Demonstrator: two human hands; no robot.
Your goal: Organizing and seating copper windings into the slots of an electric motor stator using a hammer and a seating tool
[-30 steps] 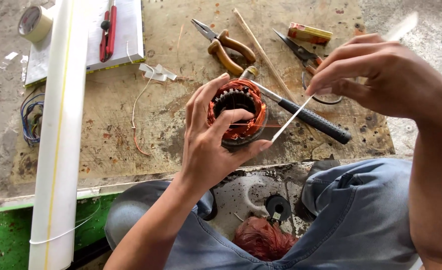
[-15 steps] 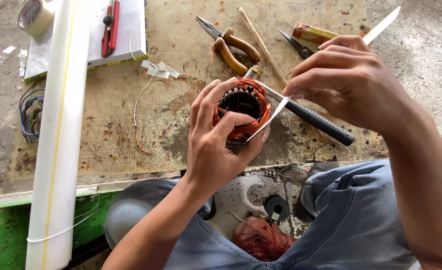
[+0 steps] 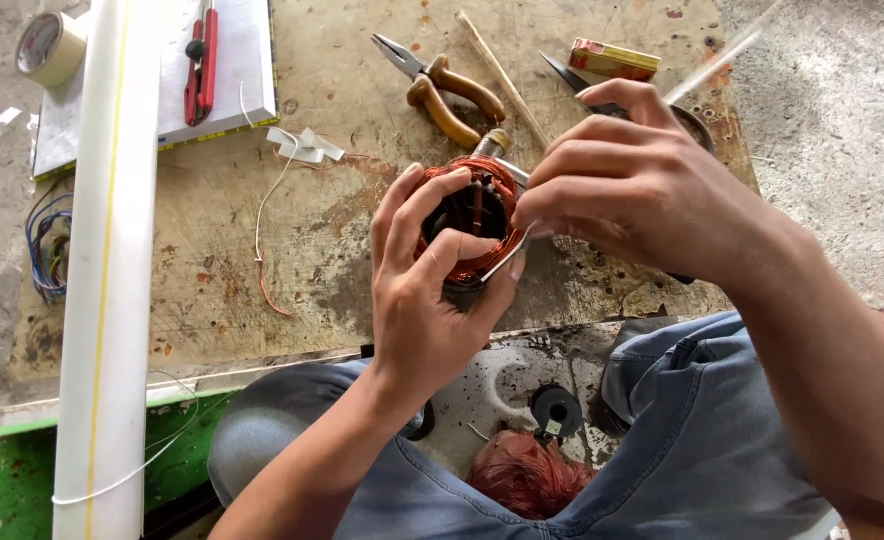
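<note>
Right hand now over stator, beside pliers

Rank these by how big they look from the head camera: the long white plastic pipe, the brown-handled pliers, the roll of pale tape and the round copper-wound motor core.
1. Long white plastic pipe, far the largest.
2. Round copper-wound motor core, partly hidden by the left hand; it looks much like the brown-handled pliers, so I won't rank those two.
3. Roll of pale tape, smallest.

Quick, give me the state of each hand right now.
Left hand: closed around the copper-wound motor stator, holding it.
Right hand: fingers pinched on a thin white strip at the stator's edge.
</note>
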